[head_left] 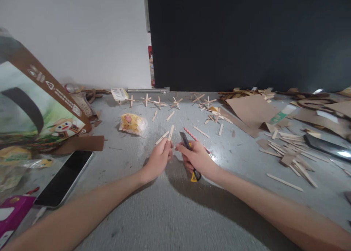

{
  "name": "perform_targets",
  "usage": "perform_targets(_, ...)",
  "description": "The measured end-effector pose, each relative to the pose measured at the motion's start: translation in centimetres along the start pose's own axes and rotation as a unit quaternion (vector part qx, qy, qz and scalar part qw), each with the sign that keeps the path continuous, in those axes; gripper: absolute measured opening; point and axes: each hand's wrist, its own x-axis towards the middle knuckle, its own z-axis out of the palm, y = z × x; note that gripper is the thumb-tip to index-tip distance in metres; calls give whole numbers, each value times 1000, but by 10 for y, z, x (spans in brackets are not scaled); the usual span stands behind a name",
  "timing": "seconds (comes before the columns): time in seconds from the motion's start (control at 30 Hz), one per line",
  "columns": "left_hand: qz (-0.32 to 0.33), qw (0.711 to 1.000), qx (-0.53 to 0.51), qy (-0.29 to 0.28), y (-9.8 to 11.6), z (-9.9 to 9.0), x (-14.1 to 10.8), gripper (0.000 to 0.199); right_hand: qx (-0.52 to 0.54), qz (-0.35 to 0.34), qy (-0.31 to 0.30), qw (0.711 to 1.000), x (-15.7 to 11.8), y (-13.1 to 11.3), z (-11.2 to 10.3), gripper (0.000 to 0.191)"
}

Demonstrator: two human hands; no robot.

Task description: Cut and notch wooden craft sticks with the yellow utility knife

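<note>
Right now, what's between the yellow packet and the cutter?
The head view shows the left hand, the stick it grips and a second stick between the packet and the cutter.

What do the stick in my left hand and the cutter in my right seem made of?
The stick looks like bare wood: pale, matte. The cutter seems plastic-handled, from its solid black and yellow; the thin dark blade is probably metal, finish unclear.
</note>
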Motion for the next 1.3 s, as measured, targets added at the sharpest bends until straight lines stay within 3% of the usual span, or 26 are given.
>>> perform_targets(0.17, -5, 1000, -13, 5, 2, -1, -1, 41, -123, -54, 75, 988, 10, -5, -18, 26)
perform_targets(0.3, 6, 1000, 18, -17, 6, -2, -4, 38, -148, -80, 104, 980, 9, -13, -22, 29)
perform_targets(0.6, 42, 988, 79, -125, 5, -2, -10, 39, -78, -64, 12, 995, 6, -15, -18, 46)
perform_targets(1.1, 24, 992, 50, -112, 13, -1, -10, 45, 28, -50, 37, 998, 9, -10, -18, 58)
perform_targets(1.3, 18, 994, 33, -102, 9, -1, -8, 43, 38, -43, 40, 998, 8, -14, -20, 53)
